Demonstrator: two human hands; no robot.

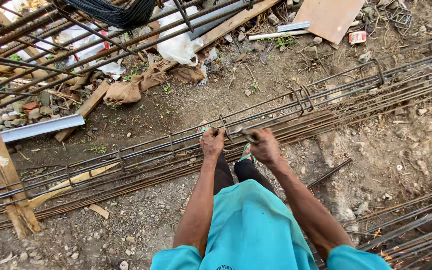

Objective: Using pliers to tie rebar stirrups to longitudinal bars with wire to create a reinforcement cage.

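Observation:
A long steel rebar cage lies across the dirt ground from lower left to upper right, with square stirrups spaced along it. My left hand is closed around the cage's top bar beside a stirrup. My right hand is closed on a small metal tool whose tip sits at the same stirrup joint; the hand is slightly blurred. Both arms reach forward over my teal shirt and dark trousers.
More rebar bundles lie at lower right and a raised rebar frame at upper left. A wooden post, a metal channel, planks, sacks, white plastic bags and rubble lie around.

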